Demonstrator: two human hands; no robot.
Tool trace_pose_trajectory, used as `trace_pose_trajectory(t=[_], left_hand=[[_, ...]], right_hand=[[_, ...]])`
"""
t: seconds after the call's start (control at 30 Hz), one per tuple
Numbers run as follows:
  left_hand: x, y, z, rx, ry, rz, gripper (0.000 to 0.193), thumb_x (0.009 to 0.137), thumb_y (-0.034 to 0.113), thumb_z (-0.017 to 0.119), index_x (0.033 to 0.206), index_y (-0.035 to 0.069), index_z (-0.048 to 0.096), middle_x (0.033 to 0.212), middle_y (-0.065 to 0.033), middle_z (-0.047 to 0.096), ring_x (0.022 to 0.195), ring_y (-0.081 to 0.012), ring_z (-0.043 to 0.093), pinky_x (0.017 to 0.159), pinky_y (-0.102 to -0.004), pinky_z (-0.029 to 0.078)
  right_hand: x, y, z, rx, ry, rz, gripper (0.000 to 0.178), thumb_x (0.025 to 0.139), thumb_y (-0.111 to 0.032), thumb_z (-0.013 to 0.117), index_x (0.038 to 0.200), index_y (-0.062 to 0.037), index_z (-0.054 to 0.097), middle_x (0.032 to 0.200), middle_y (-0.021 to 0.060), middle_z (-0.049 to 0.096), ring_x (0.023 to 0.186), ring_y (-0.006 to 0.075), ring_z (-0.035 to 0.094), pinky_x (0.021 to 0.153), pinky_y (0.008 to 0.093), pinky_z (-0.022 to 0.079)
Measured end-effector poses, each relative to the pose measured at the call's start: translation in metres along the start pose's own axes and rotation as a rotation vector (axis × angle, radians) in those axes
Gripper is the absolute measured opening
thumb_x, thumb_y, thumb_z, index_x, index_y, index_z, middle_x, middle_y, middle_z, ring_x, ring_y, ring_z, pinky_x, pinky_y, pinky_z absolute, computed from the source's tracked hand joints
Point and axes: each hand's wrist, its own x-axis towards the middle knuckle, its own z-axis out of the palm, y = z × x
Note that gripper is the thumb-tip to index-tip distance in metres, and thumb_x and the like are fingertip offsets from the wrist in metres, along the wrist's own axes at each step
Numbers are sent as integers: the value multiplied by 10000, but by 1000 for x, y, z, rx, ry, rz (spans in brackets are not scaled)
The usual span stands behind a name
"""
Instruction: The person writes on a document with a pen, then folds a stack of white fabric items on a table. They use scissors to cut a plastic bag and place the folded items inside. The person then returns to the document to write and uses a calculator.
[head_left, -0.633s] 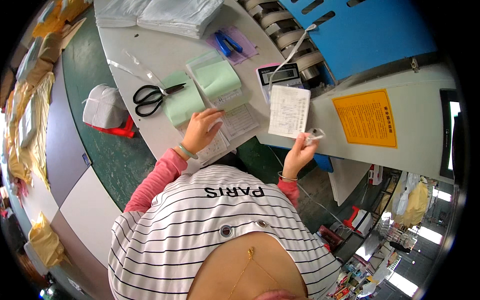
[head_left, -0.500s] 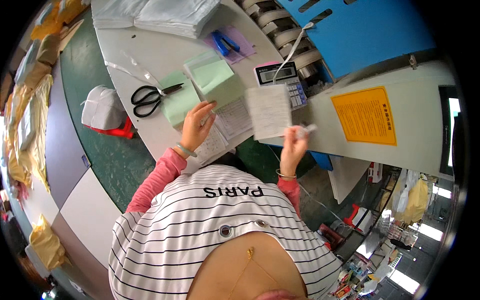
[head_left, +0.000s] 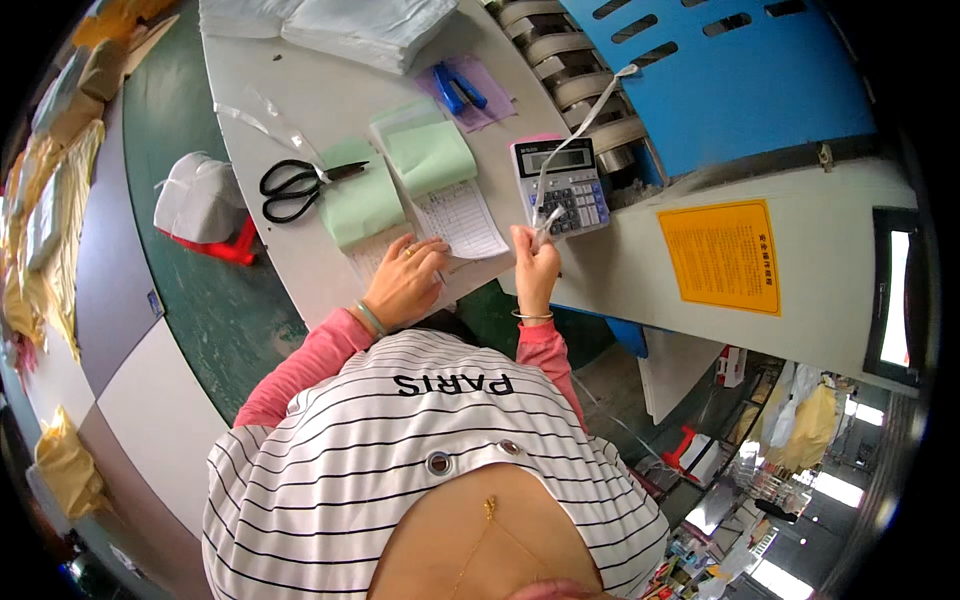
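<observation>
Swinging inward, the right hand [head_left: 537, 265] pinches a whitish scrap [head_left: 546, 226] just beside the calculator [head_left: 558, 160]; the written sheet it held up no longer shows, leaving the keys [head_left: 588, 208] uncovered. The left hand [head_left: 403, 280] rests, fingers loosely spread, on white forms [head_left: 464, 220] on the counter [head_left: 345, 110].

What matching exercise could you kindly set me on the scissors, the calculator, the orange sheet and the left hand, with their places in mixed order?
1. Scissors
2. Calculator
3. Orange sheet
4. Left hand

A. On the pale panel at the picture's right
B. At the paper forms
C. Blades over the left green sheet
D. Just beyond the right hand

Pairs: 1-C, 2-D, 3-A, 4-B.
</observation>
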Motion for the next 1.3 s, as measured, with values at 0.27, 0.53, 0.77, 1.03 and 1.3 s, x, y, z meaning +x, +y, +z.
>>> trace_pose_trajectory(t=[0.27, 0.53, 0.77, 1.03, 1.3], left_hand=[[-1, 7, 3, 100, -98, -50, 623, 753, 288, 695, 1320, 167, 467, 1279, -76, 491, 1160, -283, 486, 1074, -492, 269], [-4, 2, 10, 161, -93, -23, 617, 766, 354, 683, 1331, 196, 494, 1349, -64, 446, 1207, -257, 443, 1084, -489, 256], [-4, 1, 10, 167, -103, -10, 627, 763, 355, 682, 1334, 178, 494, 1348, -69, 450, 1232, -250, 431, 1082, -495, 253], [-4, 0, 11, 162, -108, -10, 633, 762, 348, 680, 1338, 162, 495, 1345, -71, 455, 1249, -249, 419, 1083, -498, 249], [-4, -1, 12, 155, -88, -8, 613, 755, 348, 684, 1310, 151, 517, 1332, -67, 463, 1252, -230, 411, 1083, -498, 253]], right_hand=[[29, -21, 33, 396, -205, -16, 412, 995, -375, 451, 793, -55, 613, 661, -27, 555, 537, 46, 487, 478, 204, 354], [38, -21, 60, 442, -463, -25, 193, 883, -185, 659, 782, -37, 585, 655, -20, 560, 575, 60, 512, 497, 214, 384], [30, 11, 64, 156, -342, -219, 266, 787, -92, 657, 666, -39, 426, 553, 10, 420, 515, 98, 397, 473, 299, 348], [26, 10, 66, 114, -324, -268, 269, 733, -50, 645, 642, -47, 392, 521, 32, 376, 488, 119, 373, 456, 317, 337], [26, 4, 66, 53, -303, -345, 264, 712, -30, 641, 631, -50, 390, 516, 38, 371, 473, 123, 373, 447, 317, 334]])
